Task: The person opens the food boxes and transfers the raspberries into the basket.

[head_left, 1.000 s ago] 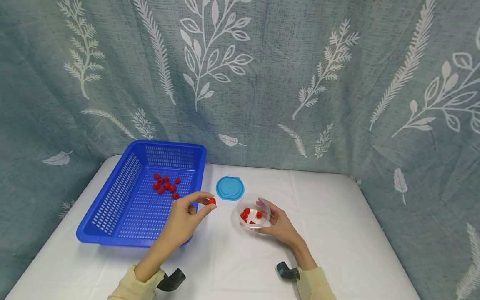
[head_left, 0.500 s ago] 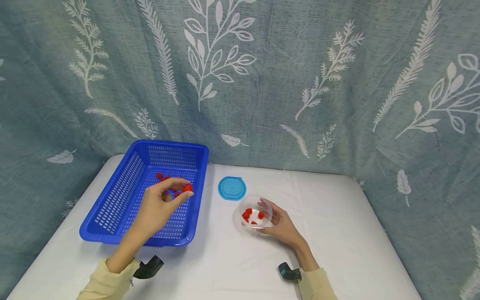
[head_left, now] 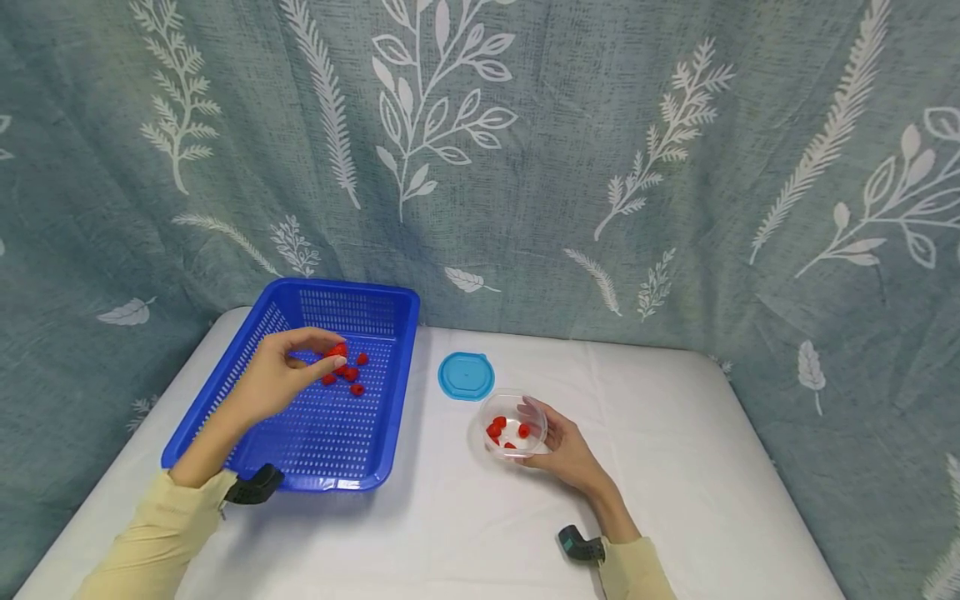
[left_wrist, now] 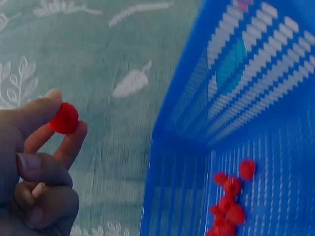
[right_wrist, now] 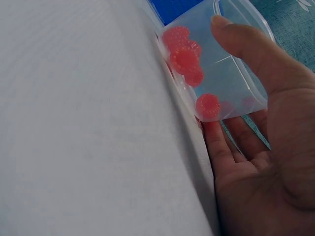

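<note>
My left hand [head_left: 281, 372] is above the blue basket [head_left: 401, 400], pinching a red raspberry [left_wrist: 64, 118] between thumb and fingertips. Beneath it, several more raspberries [left_wrist: 232, 187] lie grouped on the basket floor, partly hidden by the hand in the head view. Around the side of a clear round plastic tub [head_left: 491, 402] curl the fingers and thumb of my right hand [head_left: 564, 450]. The tub stands on the white table with several raspberries [right_wrist: 184, 60] at its bottom.
A light blue lid [head_left: 466, 376] lies flat on the white tablecloth [head_left: 450, 525], behind the tub and right of the basket. At the table's back edge hangs a grey-green curtain [head_left: 540, 167] with white leaf prints.
My left hand has moved left from between basket and tub to above the raspberries in the basket, still pinching one raspberry. The right hand and tub have stayed in place.
</note>
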Available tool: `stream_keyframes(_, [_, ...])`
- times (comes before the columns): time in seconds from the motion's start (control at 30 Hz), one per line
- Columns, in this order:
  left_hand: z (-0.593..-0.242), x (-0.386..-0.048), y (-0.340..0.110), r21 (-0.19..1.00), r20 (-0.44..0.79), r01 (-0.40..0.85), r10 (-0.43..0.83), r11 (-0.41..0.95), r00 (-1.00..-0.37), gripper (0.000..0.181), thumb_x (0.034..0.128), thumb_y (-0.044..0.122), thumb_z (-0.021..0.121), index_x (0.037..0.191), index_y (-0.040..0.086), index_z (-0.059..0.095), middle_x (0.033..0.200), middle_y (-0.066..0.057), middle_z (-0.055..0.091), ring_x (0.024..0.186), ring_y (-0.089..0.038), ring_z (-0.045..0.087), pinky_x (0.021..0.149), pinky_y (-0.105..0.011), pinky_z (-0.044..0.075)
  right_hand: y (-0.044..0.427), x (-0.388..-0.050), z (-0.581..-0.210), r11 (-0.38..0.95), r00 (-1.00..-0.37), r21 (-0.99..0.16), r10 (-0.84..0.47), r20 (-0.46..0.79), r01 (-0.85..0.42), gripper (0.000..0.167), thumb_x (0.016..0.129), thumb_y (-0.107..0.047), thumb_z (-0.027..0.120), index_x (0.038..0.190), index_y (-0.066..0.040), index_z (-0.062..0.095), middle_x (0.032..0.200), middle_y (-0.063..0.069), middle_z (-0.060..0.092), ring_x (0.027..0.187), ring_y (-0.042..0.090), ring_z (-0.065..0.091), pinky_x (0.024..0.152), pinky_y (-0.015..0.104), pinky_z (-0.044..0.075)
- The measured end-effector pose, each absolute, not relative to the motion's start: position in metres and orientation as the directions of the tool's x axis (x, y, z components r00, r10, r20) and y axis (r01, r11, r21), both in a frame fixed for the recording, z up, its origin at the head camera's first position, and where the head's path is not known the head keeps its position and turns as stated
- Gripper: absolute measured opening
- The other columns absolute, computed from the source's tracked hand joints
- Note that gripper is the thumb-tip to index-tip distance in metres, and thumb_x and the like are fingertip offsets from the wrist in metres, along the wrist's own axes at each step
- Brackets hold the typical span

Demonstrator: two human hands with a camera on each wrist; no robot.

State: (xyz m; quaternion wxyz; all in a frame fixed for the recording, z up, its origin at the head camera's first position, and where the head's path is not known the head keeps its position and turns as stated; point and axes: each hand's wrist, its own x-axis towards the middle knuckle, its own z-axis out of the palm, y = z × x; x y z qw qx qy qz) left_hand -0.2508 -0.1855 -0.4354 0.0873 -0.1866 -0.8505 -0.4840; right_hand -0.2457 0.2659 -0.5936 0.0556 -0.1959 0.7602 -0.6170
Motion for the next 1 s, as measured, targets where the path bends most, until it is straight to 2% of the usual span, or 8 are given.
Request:
stream_keyframes(0.13, [-0.434, -0.262, -0.202, 0.766, 0.296, 0.392, 0.262, 0.51, -0.919, 0.026, 0.0938, 0.014, 0.074, 0.117, 0.003, 0.072, 0.11, -0.015, 0.073, 0.098, -0.015, 0.065, 0.072, -0.026, 0.057, 0.266, -0.245, -0.593, 0.141, -0.916, -0.964, -0.367, 0.162, -0.227, 0.096, 0.072, 0.005, 0.088, 0.154, -0.01, 0.042, 0.152, 0.019, 0.049, 0.144, 0.037, 0.04, 0.108, 0.018, 0.038])
stream_keyframes(0.3, [-0.442, -0.281, -0.221, 0.749, 0.232, 0.366, 0.299, 0.553, -0.926, 0.025, 0.0933, 0.014, 0.075, 0.116, 0.003, 0.072, 0.11, -0.015, 0.073, 0.106, -0.03, 0.064, 0.085, -0.036, 0.051, 0.266, -0.245, -0.593, 0.128, -0.915, -0.964, -0.365, 0.171, -0.231, 0.096, 0.071, 0.006, 0.088, 0.154, -0.009, 0.042, 0.152, 0.02, 0.049, 0.144, 0.038, 0.04, 0.108, 0.018, 0.039])
stream_keyframes(0.37, [-0.449, -0.288, -0.226, 0.756, 0.202, 0.34, 0.295, 0.559, -0.934, 0.027, 0.093, 0.016, 0.076, 0.115, 0.002, 0.071, 0.11, -0.016, 0.073, 0.106, -0.032, 0.064, 0.086, -0.039, 0.051, 0.266, -0.245, -0.592, 0.134, -0.917, -0.964, -0.363, 0.167, -0.229, 0.096, 0.071, 0.005, 0.088, 0.154, -0.009, 0.042, 0.152, 0.019, 0.049, 0.145, 0.037, 0.04, 0.108, 0.018, 0.039])
stream_keyframes(0.53, [-0.468, -0.302, -0.238, 0.755, 0.088, 0.263, 0.305, 0.601, -0.948, 0.028, 0.0922, 0.016, 0.076, 0.114, -0.001, 0.072, 0.111, -0.018, 0.073, 0.105, -0.033, 0.066, 0.086, -0.039, 0.053, 0.266, -0.245, -0.591, 0.154, -0.918, -0.961, -0.36, 0.163, -0.231, 0.094, 0.072, 0.003, 0.089, 0.154, -0.011, 0.043, 0.152, 0.018, 0.05, 0.144, 0.037, 0.041, 0.108, 0.019, 0.039])
stream_keyframes(0.67, [-0.48, -0.312, -0.244, 0.744, -0.013, 0.257, 0.398, 0.617, -0.917, 0.025, 0.0889, 0.008, 0.078, 0.108, -0.007, 0.072, 0.108, -0.021, 0.073, 0.101, -0.034, 0.068, 0.085, -0.042, 0.056, 0.266, -0.245, -0.59, 0.166, -0.922, -0.96, -0.356, 0.153, -0.224, 0.093, 0.073, 0.002, 0.089, 0.153, -0.012, 0.044, 0.152, 0.017, 0.05, 0.145, 0.036, 0.041, 0.108, 0.019, 0.04])
stream_keyframes(0.77, [-0.487, -0.317, -0.248, 0.741, -0.1, 0.235, 0.449, 0.629, -0.888, 0.024, 0.0856, 0.003, 0.079, 0.105, -0.01, 0.071, 0.102, -0.021, 0.073, 0.095, -0.031, 0.069, 0.081, -0.039, 0.057, 0.266, -0.244, -0.589, 0.173, -0.925, -0.961, -0.352, 0.144, -0.216, 0.092, 0.073, 0.001, 0.089, 0.153, -0.013, 0.045, 0.153, 0.016, 0.05, 0.145, 0.035, 0.041, 0.108, 0.019, 0.039])
stream_keyframes(1.0, [-0.504, -0.328, -0.247, 0.728, -0.192, 0.187, 0.458, 0.66, -0.868, 0.024, 0.0826, 0.002, 0.081, 0.102, -0.009, 0.071, 0.096, -0.016, 0.074, 0.091, -0.024, 0.066, 0.078, -0.033, 0.056, 0.265, -0.244, -0.591, 0.153, -0.922, -0.963, -0.356, 0.154, -0.22, 0.092, 0.073, 0.003, 0.088, 0.152, -0.012, 0.045, 0.152, 0.016, 0.051, 0.144, 0.034, 0.041, 0.108, 0.019, 0.039])
